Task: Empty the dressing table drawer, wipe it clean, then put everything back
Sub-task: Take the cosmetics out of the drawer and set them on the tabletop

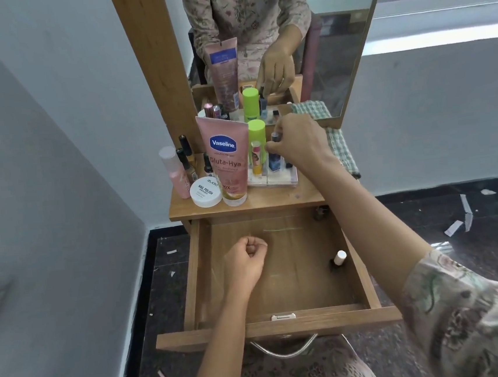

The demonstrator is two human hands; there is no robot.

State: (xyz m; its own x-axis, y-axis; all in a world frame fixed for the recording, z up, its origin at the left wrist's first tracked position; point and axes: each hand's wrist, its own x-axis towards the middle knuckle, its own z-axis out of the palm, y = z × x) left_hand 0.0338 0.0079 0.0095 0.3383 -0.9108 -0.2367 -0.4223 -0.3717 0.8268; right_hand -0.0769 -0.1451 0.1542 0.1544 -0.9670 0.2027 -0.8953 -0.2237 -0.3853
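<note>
Wooden drawer (279,326) stands pulled out, with one white-capped bottle (339,259) near its right wall. The left hand (245,261) is curled in a fist above the drawer floor, nothing showing in it. On the tabletop (273,199) the right hand (301,143) pinches a dark-capped vial (274,138) by its top, beside a pink tube (226,160) reading "Vaseline Gluta-Hya" and a white jar (205,192) marked "NAIL POLISH" and "ZUDIO".

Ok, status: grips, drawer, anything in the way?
Left grip fisted over open drawer, nothing visible held. Right grip pinches small blue bottle in tabletop organizer. One white-capped nail polish bottle left in drawer.
</note>
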